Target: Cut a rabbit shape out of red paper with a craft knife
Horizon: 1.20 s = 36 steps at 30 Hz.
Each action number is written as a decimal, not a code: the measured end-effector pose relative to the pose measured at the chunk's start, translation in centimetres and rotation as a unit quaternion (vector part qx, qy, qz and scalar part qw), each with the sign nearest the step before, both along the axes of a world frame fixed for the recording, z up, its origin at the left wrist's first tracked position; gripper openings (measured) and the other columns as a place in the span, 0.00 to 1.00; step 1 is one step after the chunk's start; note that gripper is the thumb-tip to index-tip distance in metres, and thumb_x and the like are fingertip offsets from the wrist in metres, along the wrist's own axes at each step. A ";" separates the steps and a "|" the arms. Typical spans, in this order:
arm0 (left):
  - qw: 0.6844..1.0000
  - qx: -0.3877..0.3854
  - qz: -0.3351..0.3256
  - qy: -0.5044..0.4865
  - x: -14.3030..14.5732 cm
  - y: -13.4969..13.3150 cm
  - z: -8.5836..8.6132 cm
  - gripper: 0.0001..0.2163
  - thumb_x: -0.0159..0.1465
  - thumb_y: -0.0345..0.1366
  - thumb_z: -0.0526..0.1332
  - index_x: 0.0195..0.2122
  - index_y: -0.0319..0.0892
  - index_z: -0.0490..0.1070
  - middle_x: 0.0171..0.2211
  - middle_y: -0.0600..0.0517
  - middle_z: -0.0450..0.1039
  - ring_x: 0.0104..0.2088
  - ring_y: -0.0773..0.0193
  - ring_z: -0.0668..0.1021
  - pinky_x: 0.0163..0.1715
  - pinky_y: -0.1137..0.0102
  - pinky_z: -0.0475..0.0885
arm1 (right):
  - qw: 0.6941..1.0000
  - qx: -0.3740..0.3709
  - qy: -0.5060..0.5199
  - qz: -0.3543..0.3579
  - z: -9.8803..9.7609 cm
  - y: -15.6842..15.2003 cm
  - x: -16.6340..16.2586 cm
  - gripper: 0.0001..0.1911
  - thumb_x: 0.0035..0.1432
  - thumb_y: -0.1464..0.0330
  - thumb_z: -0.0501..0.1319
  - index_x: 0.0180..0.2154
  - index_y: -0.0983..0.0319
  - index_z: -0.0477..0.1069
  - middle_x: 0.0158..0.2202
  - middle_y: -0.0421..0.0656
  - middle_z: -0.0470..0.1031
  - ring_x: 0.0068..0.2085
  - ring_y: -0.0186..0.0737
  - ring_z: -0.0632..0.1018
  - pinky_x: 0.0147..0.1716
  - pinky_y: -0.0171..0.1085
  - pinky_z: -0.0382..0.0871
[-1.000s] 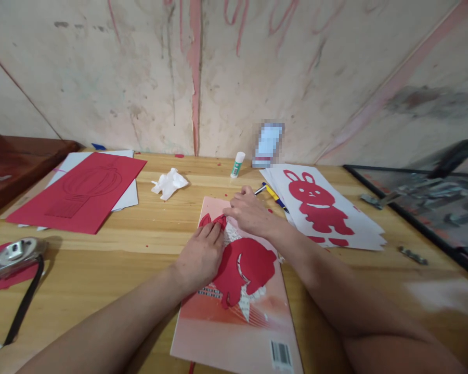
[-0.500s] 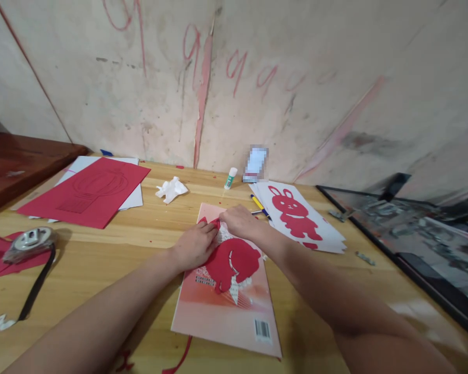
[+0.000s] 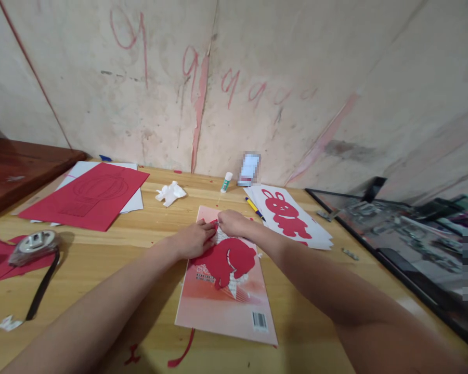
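A red paper cutout (image 3: 226, 262), bear-like with a curved slit, lies on a pink booklet (image 3: 222, 314) with a barcode at its lower right. White printed scrap shows around and through it. My left hand (image 3: 197, 239) lies flat on the cutout's upper left part, fingers stretched out and pressing it down. Just right of those fingertips, my right hand (image 3: 232, 223) is closed in a pinch at the cutout's top edge. Whatever it grips is too small and hidden to name.
On the right, a red rabbit cutout (image 3: 284, 213) rests on white sheets beside a yellow-blue pen (image 3: 254, 208). Behind stand a glue stick (image 3: 226, 183) and a phone (image 3: 249, 169). Leftward are crumpled tissue (image 3: 170, 193), a red sheet (image 3: 89, 195) and a tape measure (image 3: 35, 245).
The camera view has shifted slightly. Both hands stay at the cutout's top, with the right hand turned a little. The silver thing beside the pen no longer shows.
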<state>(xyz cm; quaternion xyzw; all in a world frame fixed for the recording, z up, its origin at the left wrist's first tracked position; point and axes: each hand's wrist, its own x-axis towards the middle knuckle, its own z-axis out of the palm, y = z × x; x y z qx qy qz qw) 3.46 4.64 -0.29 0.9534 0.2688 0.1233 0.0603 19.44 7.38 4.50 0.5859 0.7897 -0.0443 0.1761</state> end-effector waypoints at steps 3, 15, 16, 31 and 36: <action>1.000 -0.009 -0.009 0.004 -0.1 0.5 0.1 0.12 0.68 0.36 0.50 0.43 0.38 0.71 0.44 0.44 0.73 0.42 0.58 0.73 0.48 0.63 0.66 | 0.999 -0.005 0.032 -0.017 -0.6 0.1 0.4 0.13 0.54 0.72 0.57 0.37 0.66 0.78 0.37 0.54 0.80 0.36 0.43 0.79 0.30 0.33 0.64; 0.999 -0.020 -0.023 -0.039 -1.1 2.0 -0.2 0.16 0.62 0.23 0.50 0.46 0.40 0.73 0.49 0.45 0.72 0.48 0.57 0.73 0.49 0.64 0.68 | 0.986 0.047 0.149 -0.065 -1.7 -1.0 1.4 0.12 0.52 0.70 0.55 0.35 0.62 0.76 0.34 0.47 0.80 0.32 0.37 0.77 0.22 0.32 0.56; 0.999 -0.020 -0.026 -0.042 -1.1 1.9 -0.3 0.17 0.61 0.22 0.50 0.47 0.40 0.72 0.50 0.45 0.72 0.49 0.57 0.72 0.49 0.63 0.68 | 0.984 0.053 0.154 -0.067 -1.7 -1.1 1.6 0.12 0.53 0.70 0.55 0.35 0.62 0.75 0.35 0.46 0.79 0.33 0.37 0.77 0.23 0.32 0.56; 0.998 -0.016 -0.044 -0.048 -1.2 1.8 -0.5 0.16 0.65 0.26 0.50 0.50 0.38 0.70 0.52 0.44 0.70 0.50 0.56 0.71 0.51 0.61 0.68 | 0.983 0.098 0.136 -0.079 -0.4 -1.9 1.1 0.12 0.57 0.68 0.52 0.39 0.63 0.72 0.37 0.51 0.78 0.39 0.46 0.78 0.30 0.37 0.61; 0.998 -0.016 -0.046 -0.047 -1.1 1.8 -0.2 0.16 0.65 0.26 0.49 0.51 0.38 0.70 0.53 0.43 0.69 0.50 0.56 0.71 0.51 0.61 0.68 | 0.980 0.078 0.160 -0.091 -2.2 -1.5 1.3 0.11 0.57 0.66 0.53 0.38 0.61 0.72 0.37 0.48 0.78 0.39 0.43 0.77 0.30 0.35 0.59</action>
